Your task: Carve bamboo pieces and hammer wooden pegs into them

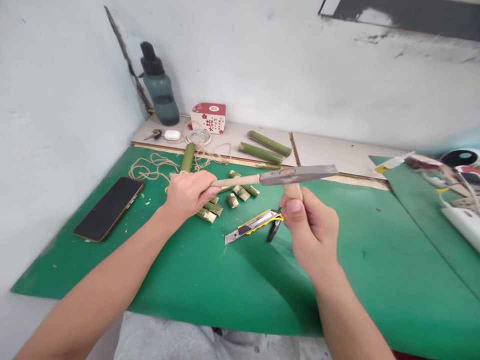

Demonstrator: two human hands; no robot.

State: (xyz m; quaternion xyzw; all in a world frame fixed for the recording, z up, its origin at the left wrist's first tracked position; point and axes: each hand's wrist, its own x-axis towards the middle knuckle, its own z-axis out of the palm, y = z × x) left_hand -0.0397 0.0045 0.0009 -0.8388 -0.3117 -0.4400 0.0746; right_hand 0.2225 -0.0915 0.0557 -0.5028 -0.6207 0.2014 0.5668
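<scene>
My right hand (pixel 317 227) is closed around the wooden handle of a hammer (pixel 300 174), close below its grey metal head, which lies sideways above the green mat. My left hand (pixel 191 192) is closed on a thin, pale round stick (pixel 240 180); the stick's far end meets the left end of the hammer head. Behind the left hand stands a green bamboo tube (pixel 188 157), partly hidden by it. Several short cut bamboo pieces (pixel 242 193) lie beyond and below the stick. Between the hands, a yellow and grey utility knife (pixel 255 223) rests on the mat with its blade out.
A phone (pixel 108 209) and loose twine (pixel 152 167) are at the left. Along the wall stand a water bottle (pixel 161 95) and a red-and-white box (pixel 208 118), with longer bamboo lengths (pixel 269 143) to their right. A black object (pixel 275 231) lies beside the knife. A white power strip (pixel 463 220) sits far right.
</scene>
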